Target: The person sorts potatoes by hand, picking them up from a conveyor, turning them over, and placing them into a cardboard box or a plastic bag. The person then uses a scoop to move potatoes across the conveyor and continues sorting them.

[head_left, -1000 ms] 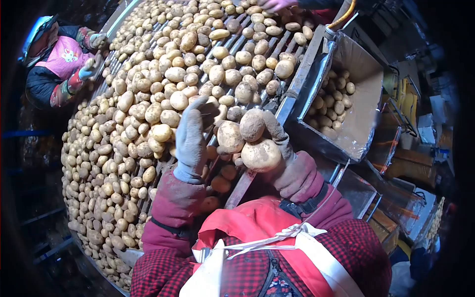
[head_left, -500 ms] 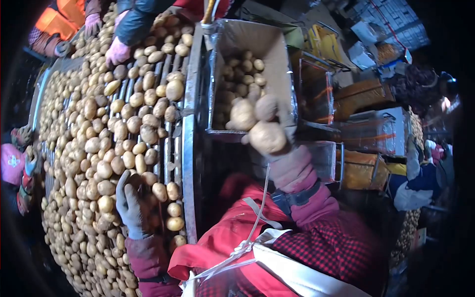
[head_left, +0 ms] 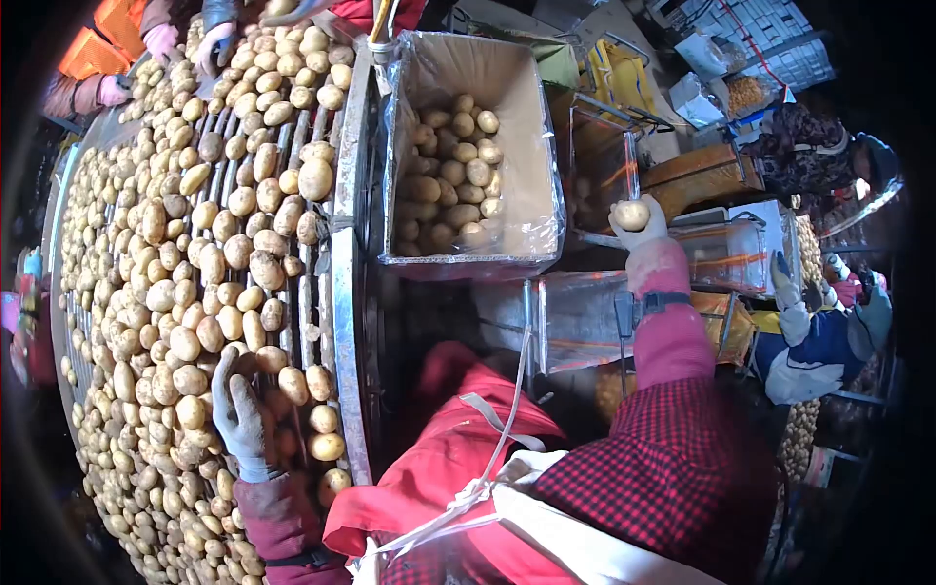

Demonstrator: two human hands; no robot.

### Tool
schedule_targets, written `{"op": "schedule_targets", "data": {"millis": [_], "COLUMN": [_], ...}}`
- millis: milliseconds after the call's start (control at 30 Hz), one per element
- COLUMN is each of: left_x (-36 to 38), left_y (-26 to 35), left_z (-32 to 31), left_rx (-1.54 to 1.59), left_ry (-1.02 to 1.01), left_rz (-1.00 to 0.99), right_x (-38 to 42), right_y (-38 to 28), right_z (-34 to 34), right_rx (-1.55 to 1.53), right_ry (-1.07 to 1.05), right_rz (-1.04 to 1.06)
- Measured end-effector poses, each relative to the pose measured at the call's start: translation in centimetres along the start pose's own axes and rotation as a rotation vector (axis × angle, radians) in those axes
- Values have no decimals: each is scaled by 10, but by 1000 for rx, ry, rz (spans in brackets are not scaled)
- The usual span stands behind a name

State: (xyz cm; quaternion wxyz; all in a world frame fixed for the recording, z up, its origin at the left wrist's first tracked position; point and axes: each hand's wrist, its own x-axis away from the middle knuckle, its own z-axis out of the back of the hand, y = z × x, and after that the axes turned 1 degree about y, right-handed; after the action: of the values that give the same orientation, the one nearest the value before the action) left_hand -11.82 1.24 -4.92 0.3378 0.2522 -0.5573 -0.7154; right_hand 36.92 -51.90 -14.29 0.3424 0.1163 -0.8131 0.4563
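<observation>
My right hand (head_left: 643,230), gloved, is closed around a single potato (head_left: 632,215), out to the right of the plastic-lined cardboard box (head_left: 517,185). Several potatoes (head_left: 453,175) lie at the bottom and left of that box. My left hand (head_left: 244,417), in a grey glove, rests among the potatoes (head_left: 185,341) on the roller conveyor (head_left: 314,336). Its fingers are stretched and slightly curved beside a few potatoes, without a clear grip on any. Part of its palm side is hidden.
A metal rail (head_left: 349,341) edges the conveyor, between it and the box. To the right stand a plastic-lined crate (head_left: 585,317) and other boxes. Co-workers' gloved hands (head_left: 214,47) are at the conveyor's far end, and another person (head_left: 814,341) is at far right.
My right hand has swung right, away from the box. Potatoes held over the box have left the hand, and one stays in it. My left hand has barely moved.
</observation>
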Motion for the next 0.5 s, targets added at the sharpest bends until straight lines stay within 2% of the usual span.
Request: {"op": "schedule_targets", "data": {"millis": [33, 67, 100, 133, 167, 200, 300, 333, 367, 400, 433, 467, 500], "left_x": [-1, -1, -2, -2, -2, -2, 0, 2, 5, 4, 9, 12, 11], "left_y": [1, -1, -2, -3, -2, -1, 5, 8, 11, 1, 39, 33, 36], "left_z": [-1, -2, -2, -1, -1, 0, -8, -13, -13, -8, -26, -24, -17], "left_rx": [-25, -24, -25, -28, -33, -35, 5, 104, 192, 63, 342, 486, 255], "left_ry": [1, 6, 2, 1, 4, 5, 11, 21, 50, 93, 116, 100, 75], "left_rz": [-3, -11, -14, -7, 1, 1, -4, 63, 126, 128, 270, 302, 271], "right_x": [-12, -21, -28, -36, -24, -11, -30, -13, -27, -41, -54, -57, -14], "right_y": [-1, -4, -4, -8, -9, -21, -23, -23, -20, -18, -16, -6, 15], "right_z": [13, 25, 39, 47, 33, 15, 48, 31, 19, 10, 1, -20, -49], "right_rx": [121, 410, 928, 1192, 1264, 653, 1105, 1088, 779, 384, 88, 114, 204], "right_ry": [-16, -49, -64, -31, -1, 36, -73, 8, -277, -544, -726, -1029, -807], "right_rz": [82, 266, 575, 786, 899, 518, 646, 664, 583, 396, 168, 110, 237]}}
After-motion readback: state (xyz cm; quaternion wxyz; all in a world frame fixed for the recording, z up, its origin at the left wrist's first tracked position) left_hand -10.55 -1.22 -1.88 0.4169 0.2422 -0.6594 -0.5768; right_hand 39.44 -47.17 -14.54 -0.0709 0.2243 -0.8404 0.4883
